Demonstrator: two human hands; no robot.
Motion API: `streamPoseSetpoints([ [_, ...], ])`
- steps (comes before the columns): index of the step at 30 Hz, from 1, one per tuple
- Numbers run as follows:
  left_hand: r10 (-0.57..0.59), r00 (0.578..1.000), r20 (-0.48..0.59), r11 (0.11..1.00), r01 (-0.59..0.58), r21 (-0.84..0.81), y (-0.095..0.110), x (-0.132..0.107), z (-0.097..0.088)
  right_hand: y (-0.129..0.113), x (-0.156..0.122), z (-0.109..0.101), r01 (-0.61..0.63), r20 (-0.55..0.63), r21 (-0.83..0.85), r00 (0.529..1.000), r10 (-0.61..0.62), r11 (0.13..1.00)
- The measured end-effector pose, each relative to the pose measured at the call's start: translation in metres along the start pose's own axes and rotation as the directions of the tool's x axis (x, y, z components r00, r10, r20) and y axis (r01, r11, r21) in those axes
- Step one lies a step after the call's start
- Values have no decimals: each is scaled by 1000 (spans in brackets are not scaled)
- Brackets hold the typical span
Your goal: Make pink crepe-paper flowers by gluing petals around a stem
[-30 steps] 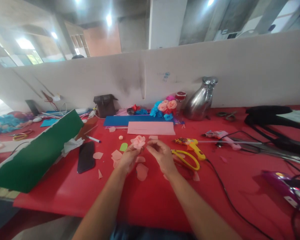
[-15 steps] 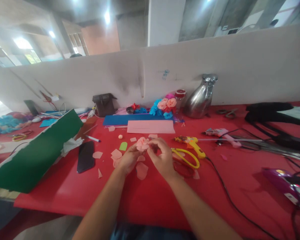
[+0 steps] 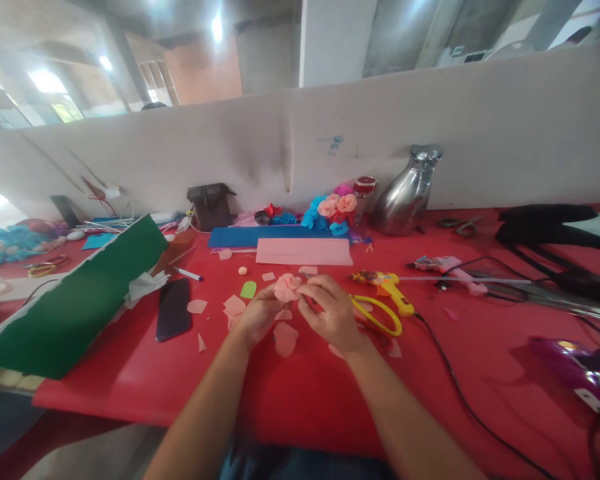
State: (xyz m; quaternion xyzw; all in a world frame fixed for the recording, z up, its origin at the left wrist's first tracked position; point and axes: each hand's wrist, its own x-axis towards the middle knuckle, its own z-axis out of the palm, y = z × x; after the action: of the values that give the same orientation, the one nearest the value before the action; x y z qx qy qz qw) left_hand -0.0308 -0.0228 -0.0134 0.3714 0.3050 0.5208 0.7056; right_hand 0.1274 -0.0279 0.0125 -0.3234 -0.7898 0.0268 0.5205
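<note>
Yellow scissors point(image 3: 377, 313) and loose pink petals point(image 3: 285, 337) are lying beside the hands on the red desk point(image 3: 305, 393); both hands' fingers point(image 3: 311, 291) are pinching the pink paper flower point(image 3: 286, 287).

Worn on the head, looking forward and down. Close above the red table point(image 3: 300, 400); white partition point(image 3: 480, 133) at twelve o'clock.

red table point(image 3: 300, 400), pink paper sheet point(image 3: 304, 251), yellow scissors point(image 3: 377, 315), black phone point(image 3: 173, 309)
</note>
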Motion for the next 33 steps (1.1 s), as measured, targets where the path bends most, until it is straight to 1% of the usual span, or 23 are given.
streamPoseSetpoints([
  [4,-8,1000,-11,1000,8,8,-2,0,-3,0,-1,0,-7,-28,4,1000,7,1000],
  [7,-14,1000,9,1000,14,-6,-3,-1,-3,0,-2,0,6,-46,-11,999,-7,1000],
  [10,-17,999,40,999,19,-45,-2,-1,-2,0,-4,0,31,-28,-39,999,-32,999],
  [14,-25,999,46,997,28,-73,-1,-1,-1,-1,-4,0,34,6,-58,999,-34,998],
  [18,-16,1000,26,999,17,-40,-1,0,0,-5,-4,-2,26,-15,-41,1000,-26,999],
  [20,15,1000,7,1000,-15,11,-1,0,0,-8,-3,-4,16,-21,-12,1000,-16,1000],
  [22,71,997,-13,994,-69,86,-1,0,1,-11,-2,-6,-33,-33,67,999,35,997],
  [23,100,995,-20,987,-97,128,-1,-1,1,-11,-2,-6,-90,-46,128,994,97,988],
  [24,125,992,-25,978,-119,169,-1,-1,2,-11,-1,-5,-172,-59,204,980,188,964],
  [25,144,989,-30,969,-135,206,-1,-2,2,-10,0,-3,-275,-57,293,951,303,916],
  [26,155,987,-37,961,-142,236,-1,-3,2,-8,1,0,-386,-26,387,903,428,838],
  [27,159,986,-45,955,-142,261,-1,-3,1,-6,2,3,-492,40,480,840,542,727],
  [28,162,985,-53,949,-141,281,-1,-3,1,-3,3,6,-580,135,562,768,627,590],
  [29,164,985,-57,945,-140,296,-1,-3,1,-1,4,8,-642,238,624,699,674,445],
  [30,170,984,-54,940,-145,309,-1,-3,0,0,5,10,-677,329,663,646,689,319],
  [31,179,983,-47,935,-155,320,-1,-2,-1,1,6,12,-692,393,685,614,685,227],
  [32,191,981,-39,929,-168,329,-2,-2,-1,0,7,12,-695,431,698,601,673,173],
  [33,201,979,-31,926,-180,332,-2,-1,-2,0,8,13,-694,448,704,601,661,153],
])
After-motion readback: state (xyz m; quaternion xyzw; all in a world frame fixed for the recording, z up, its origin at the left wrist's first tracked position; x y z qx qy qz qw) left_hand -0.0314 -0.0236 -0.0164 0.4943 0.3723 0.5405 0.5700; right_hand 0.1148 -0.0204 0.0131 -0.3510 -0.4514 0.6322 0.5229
